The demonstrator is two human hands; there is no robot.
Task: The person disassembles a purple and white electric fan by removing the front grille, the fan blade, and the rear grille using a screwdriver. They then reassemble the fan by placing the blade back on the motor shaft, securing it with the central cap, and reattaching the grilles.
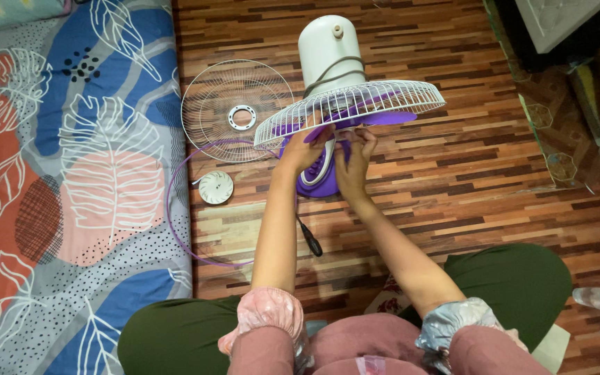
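Fan (pixel 335 76) stands on the wood-plank floor (pixel 467 160) at 12 o'clock from the person — white plastic motor housing, rounded, with a small knob on top. Rear grille (pixel 376 101), white wire, radial ribs, tilted toward the camera. Purple blades (pixel 383 118) sit behind the wires, smooth plastic.

Left hand (pixel 305 149) is at the grille's lower rim, fingers curled against the blade hub. Right hand (pixel 354 156) is just beside it at 3 o'clock, fingers pinched in the same spot. The wires hide whether either hand is closed on anything — cannot tell. Purple base (pixel 317 182) shows below both hands.

Front grille (pixel 236 110) lies flat on the floor at 10 o'clock from the hands, a round wire disc with a ring centre. A small white ribbed cap (pixel 215 187) lies at 9 o'clock. A thin purple hoop (pixel 175 208) curves beside the mattress (pixel 71 173), which is covered in leaf-print fabric. A screwdriver (pixel 309 241) with a black handle lies under the left forearm.
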